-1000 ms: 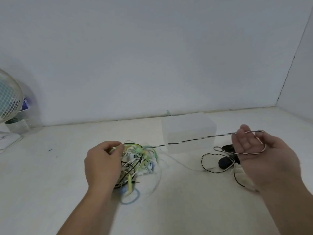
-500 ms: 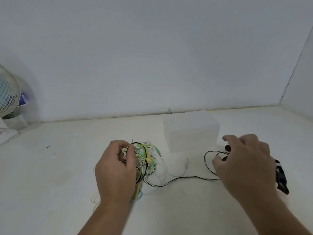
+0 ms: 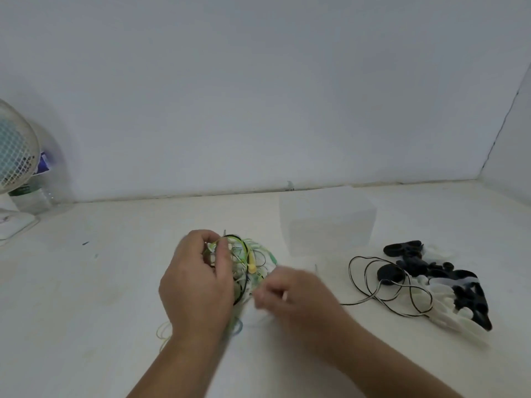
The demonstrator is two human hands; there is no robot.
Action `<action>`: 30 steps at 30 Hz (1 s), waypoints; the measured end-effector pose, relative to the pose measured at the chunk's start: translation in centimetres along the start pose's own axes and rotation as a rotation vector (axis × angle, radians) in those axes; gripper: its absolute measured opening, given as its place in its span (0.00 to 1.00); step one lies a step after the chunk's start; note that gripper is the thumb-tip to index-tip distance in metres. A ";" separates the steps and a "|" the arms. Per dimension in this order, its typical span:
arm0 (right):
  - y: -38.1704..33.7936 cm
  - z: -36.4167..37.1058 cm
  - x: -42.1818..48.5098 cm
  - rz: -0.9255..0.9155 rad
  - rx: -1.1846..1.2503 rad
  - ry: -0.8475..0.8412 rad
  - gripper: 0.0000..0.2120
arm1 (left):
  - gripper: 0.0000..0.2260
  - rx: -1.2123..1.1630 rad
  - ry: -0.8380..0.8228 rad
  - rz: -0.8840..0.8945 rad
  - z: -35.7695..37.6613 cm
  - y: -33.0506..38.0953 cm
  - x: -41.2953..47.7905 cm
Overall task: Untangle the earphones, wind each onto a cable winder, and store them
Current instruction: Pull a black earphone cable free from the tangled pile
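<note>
A pale worktop [image 3: 86,311] is seen running back to a white wall, and a translucent box [image 3: 327,222] is set on it towards the rear. A mesh-guarded fan [image 3: 14,150] is placed at the far left, with a plastic bottle [image 3: 34,196] behind it. The left hand [image 3: 198,282] is laid over the left side of the tangle of earphones [image 3: 247,254], which lies mid-worktop, near the box; its grip is clamped on strands at the tangle's top. The right hand [image 3: 290,294] is blurred at the tangle's right edge, fingers curled, and whether its grip is clamped on a strand cannot be told. To the right, a heap of black and white cable winders [image 3: 459,285] is lying, and a striped black-and-white cable [image 3: 350,271] is looped loosely against it, apart from both hands
</note>
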State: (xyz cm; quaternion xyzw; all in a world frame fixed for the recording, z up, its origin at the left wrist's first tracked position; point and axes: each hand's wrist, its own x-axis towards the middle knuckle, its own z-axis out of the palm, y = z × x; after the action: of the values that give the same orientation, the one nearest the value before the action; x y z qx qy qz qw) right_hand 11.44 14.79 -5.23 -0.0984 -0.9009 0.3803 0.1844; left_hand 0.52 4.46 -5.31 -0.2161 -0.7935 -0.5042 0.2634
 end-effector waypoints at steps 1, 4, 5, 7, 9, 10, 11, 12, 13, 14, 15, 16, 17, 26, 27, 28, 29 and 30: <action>-0.1 -1.4 0.1 0.048 0.134 0.069 0.13 | 0.03 0.057 0.004 0.008 -0.2 0.0 0.6; -0.4 -5.6 0.3 0.098 0.425 0.263 0.13 | 0.03 0.115 -0.033 -0.067 -1.0 -0.4 2.9; -0.6 -6.7 0.4 0.085 0.481 0.295 0.15 | 0.04 0.051 -0.050 -0.140 -1.1 -0.4 3.8; -1.2 -8.1 0.5 0.054 0.537 0.326 0.17 | 0.07 -0.191 -0.070 -0.333 -1.6 -0.1 5.1; -1.4 -8.8 0.5 0.047 0.593 0.373 0.14 | 0.08 -0.437 -0.079 -0.514 -2.1 0.7 5.8; -1.3 -9.0 0.5 0.060 0.640 0.408 0.13 | 0.07 -0.498 -0.074 -0.574 -2.3 0.7 5.9; -1.0 -9.1 0.5 0.084 0.688 0.449 0.13 | 0.05 -0.509 -0.052 -0.611 -2.6 0.6 6.0; -0.5 -9.0 0.5 0.113 0.735 0.489 0.14 | 0.04 -0.491 -0.015 -0.633 -2.8 0.2 6.0; 0.1 -8.7 0.4 0.153 0.775 0.522 0.15 | 0.02 -0.452 0.031 -0.648 -3.0 -0.3 5.9; 0.6 -8.5 0.3 0.191 0.804 0.542 0.18 | 0.01 -0.405 0.067 -0.661 -3.2 -0.9 5.8; 1.0 -8.2 0.2 0.221 0.826 0.541 0.20 | 0.02 -0.351 0.079 -0.668 -3.3 -1.5 5.7; 1.3 -7.9 0.1 0.244 0.847 0.514 0.21 | 0.04 -0.299 0.067 -0.668 -3.4 -1.9 5.6; 1.6 -7.6 0.1 0.261 0.878 0.461 0.22 | 0.06 -0.230 0.024 -0.658 -3.4 -2.3 5.4; 1.6 -6.9 -0.3 0.295 1.094 0.162 0.13 | 0.14 -0.033 -0.627 0.219 -2.5 1.8 4.9; 1.6 -7.1 -0.5 0.289 1.142 0.163 0.12 | 0.11 -0.002 -0.781 0.242 -2.1 2.0 5.1; 1.4 -7.5 -0.8 0.281 1.203 0.170 0.10 | 0.10 0.064 -0.910 0.243 -1.6 1.9 5.4; 1.2 -7.9 -1.1 0.269 1.272 0.189 0.07 | 0.11 0.155 -0.994 0.240 -1.3 1.8 5.6; 1.1 -8.3 -1.4 0.250 1.336 0.214 0.07 | 0.13 0.241 -1.026 0.238 -1.0 1.7 5.7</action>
State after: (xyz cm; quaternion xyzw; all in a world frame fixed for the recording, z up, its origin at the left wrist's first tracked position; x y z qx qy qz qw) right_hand 16.10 20.55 -1.06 -0.1038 -0.4319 0.8609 0.2483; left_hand -2.60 4.66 -0.17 -0.4912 -0.8426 -0.2061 -0.0796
